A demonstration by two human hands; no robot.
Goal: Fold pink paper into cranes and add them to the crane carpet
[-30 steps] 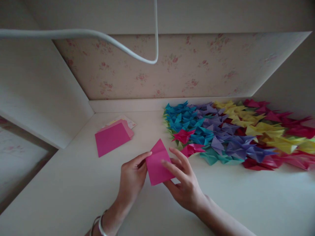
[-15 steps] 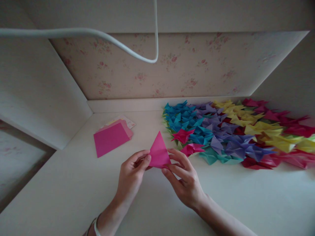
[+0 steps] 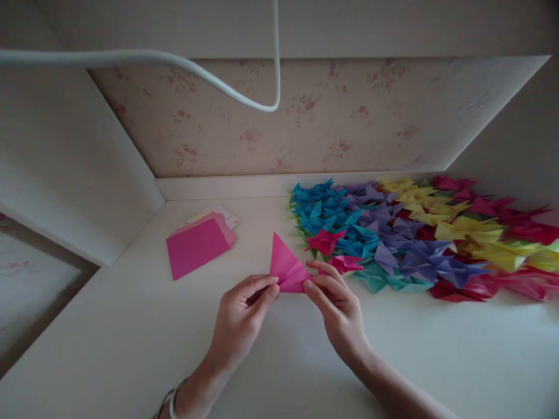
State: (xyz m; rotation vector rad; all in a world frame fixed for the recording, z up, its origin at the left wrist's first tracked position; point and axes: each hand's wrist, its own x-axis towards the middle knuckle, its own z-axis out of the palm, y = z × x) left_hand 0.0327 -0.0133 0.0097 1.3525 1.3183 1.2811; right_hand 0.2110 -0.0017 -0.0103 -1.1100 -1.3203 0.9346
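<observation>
1. Left hand (image 3: 242, 308) is pinching the lower left edge of the pink paper (image 3: 286, 265) between thumb and curled fingers, nearly closed; a bracelet (image 3: 173, 401) is circling its wrist.
2. Right hand (image 3: 340, 302) is gripping the opposite corner, thumb in front, index finger lifting slightly apart from the rest.
3. Change: a second ago the right fingers were spreading over a squarish face; half a second ago a triangle was pointing straight away from the hands. Now its tip is leaning toward the left hand's side, and creases are fanning from near the left thumb.
4. Meaning, by my judgement: the paper is being turned and shaped along its folds, both hands sharing the work.
5. Paper's place: sitting between both hands, just beyond the thumbs, above the tabletop (image 3: 279, 372); whether it is touching, I cannot tell.
6. Flat magenta sheets (image 3: 198, 247) are lying beyond the left hand, outward; folded paper figures (image 3: 393, 233) are crowding beyond the right hand and outward.
</observation>
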